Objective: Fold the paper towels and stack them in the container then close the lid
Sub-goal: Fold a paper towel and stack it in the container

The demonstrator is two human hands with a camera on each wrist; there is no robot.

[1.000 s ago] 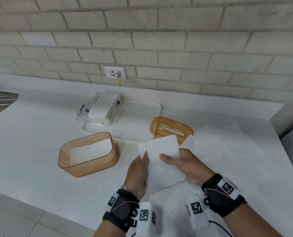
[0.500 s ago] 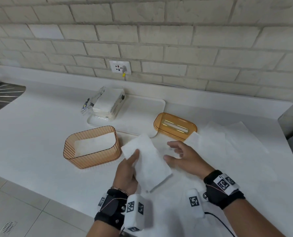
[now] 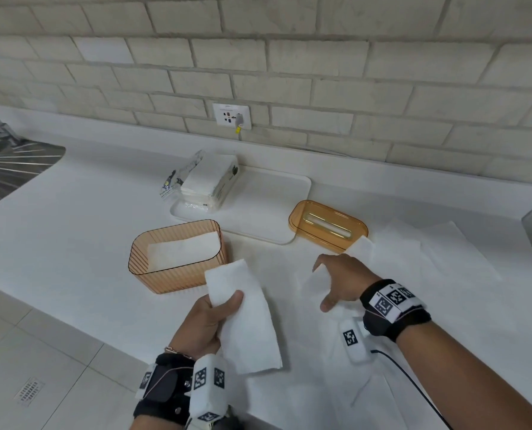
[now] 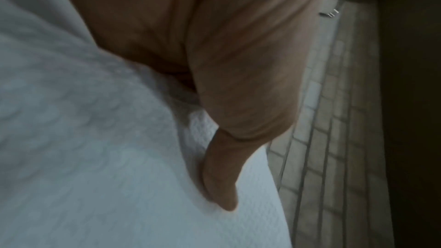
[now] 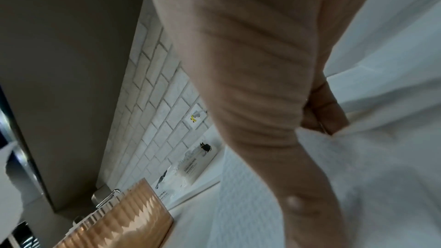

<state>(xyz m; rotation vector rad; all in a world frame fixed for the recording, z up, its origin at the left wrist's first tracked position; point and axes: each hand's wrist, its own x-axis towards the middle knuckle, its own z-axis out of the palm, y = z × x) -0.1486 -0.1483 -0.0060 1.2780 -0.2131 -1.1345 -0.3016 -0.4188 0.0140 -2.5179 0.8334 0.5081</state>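
On a white counter (image 3: 57, 243), a left hand (image 3: 205, 321) grips a folded, quilted white paper towel (image 3: 243, 318) just beside a ribbed amber container (image 3: 177, 259) holding one folded towel. The right hand (image 3: 342, 280), fingers spread, presses loose unfolded sheets (image 3: 413, 259); the amber slotted lid (image 3: 328, 226) lies apart.

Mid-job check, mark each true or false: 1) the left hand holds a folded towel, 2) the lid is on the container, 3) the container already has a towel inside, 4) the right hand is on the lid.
1) True: the left hand grips a folded towel.
2) False: the lid lies on the counter, apart from the open container.
3) True: a white towel lies inside.
4) False: the right hand reaches for a loose towel on the counter.
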